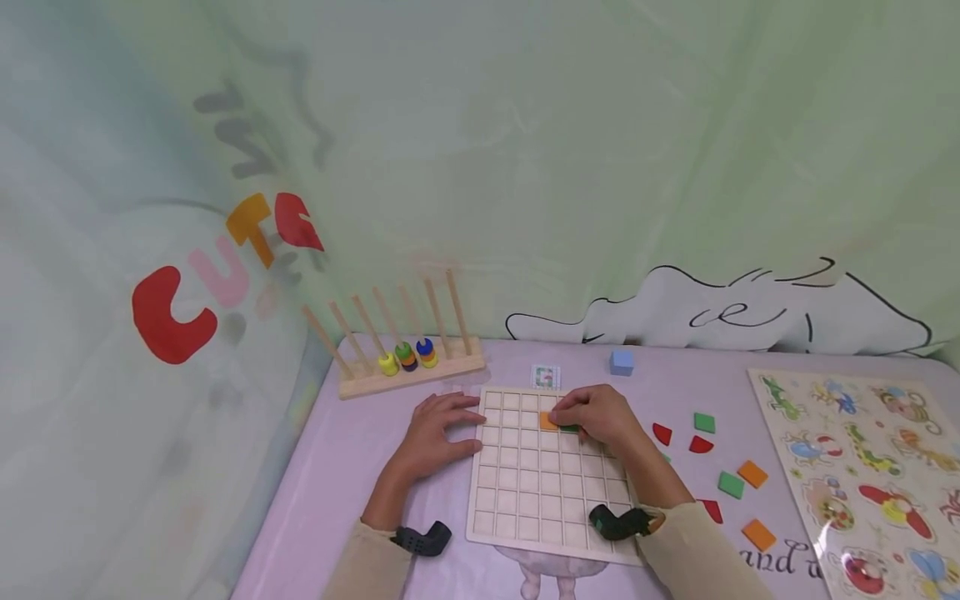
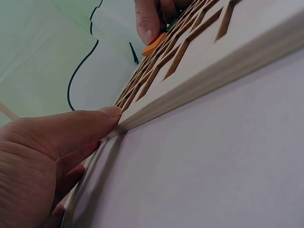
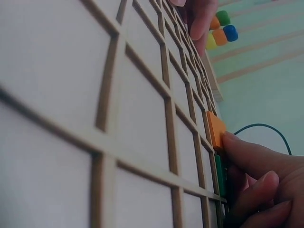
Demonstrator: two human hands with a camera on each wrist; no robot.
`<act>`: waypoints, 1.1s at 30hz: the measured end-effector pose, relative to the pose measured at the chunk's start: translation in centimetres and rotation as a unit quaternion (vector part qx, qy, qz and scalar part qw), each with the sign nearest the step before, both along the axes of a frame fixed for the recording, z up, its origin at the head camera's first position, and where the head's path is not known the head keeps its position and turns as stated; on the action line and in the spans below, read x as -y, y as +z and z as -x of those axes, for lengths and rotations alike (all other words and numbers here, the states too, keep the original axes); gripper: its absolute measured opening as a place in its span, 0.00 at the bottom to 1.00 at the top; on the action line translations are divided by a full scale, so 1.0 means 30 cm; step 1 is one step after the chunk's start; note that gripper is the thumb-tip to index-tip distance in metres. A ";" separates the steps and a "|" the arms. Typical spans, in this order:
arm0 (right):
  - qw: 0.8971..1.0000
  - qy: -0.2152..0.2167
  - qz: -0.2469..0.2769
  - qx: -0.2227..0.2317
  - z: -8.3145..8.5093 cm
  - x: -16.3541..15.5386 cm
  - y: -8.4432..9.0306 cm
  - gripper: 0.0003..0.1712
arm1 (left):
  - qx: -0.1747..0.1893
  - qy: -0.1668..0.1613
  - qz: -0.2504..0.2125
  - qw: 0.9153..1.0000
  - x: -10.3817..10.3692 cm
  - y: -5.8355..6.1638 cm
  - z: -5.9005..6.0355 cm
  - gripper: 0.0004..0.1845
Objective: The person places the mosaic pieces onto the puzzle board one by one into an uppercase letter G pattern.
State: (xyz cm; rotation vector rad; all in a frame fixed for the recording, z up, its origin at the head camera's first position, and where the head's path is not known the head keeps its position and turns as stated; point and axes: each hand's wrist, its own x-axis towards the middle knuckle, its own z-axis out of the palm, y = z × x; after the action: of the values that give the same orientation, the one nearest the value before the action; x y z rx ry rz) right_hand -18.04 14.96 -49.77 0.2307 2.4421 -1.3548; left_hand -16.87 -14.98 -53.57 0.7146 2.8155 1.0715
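My left hand point(image 1: 438, 437) rests at the left edge of a wooden grid board point(image 1: 517, 481), fingers spread and fairly straight. In the left wrist view the thumb point(image 2: 85, 126) touches the board's rim. Over the board's far rows, my right hand point(image 1: 600, 414) pinches an orange square tile point(image 1: 549, 421). The right wrist view shows the thumb at the edge of that orange tile point(image 3: 216, 130), which stands proud of the grid. Right beside it a green tile point(image 3: 220, 175) lies in the grid, partly hidden by the fingers.
Behind the board stand a pegged wooden rack point(image 1: 412, 377) with coloured rings, a small pattern card point(image 1: 546, 377) and a blue cube point(image 1: 621, 362). To the right lie loose green tiles point(image 1: 704, 422), orange tiles point(image 1: 752, 474) and red quarter-rounds point(image 1: 701, 445). An animal puzzle board point(image 1: 862, 450) lies farther right.
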 end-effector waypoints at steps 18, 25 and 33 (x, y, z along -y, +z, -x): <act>1.000 -0.008 -0.003 0.002 0.006 0.007 -0.007 0.10 | -0.004 0.001 -0.006 1.000 0.005 0.004 -0.003 0.18; 1.000 0.005 -0.012 0.005 0.009 0.001 -0.004 0.10 | -0.007 -0.002 -0.005 1.000 0.002 0.005 -0.001 0.18; 1.000 0.021 -0.015 0.002 0.003 -0.001 0.007 0.10 | -0.009 -0.003 -0.002 1.000 0.004 -0.005 0.004 0.18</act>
State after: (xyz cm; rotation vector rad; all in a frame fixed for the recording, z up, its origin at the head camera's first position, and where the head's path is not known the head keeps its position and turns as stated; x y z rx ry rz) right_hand -18.13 14.99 -49.57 0.1880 2.4520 -1.3000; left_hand -16.98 -15.10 -53.71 0.7351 2.8257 1.0767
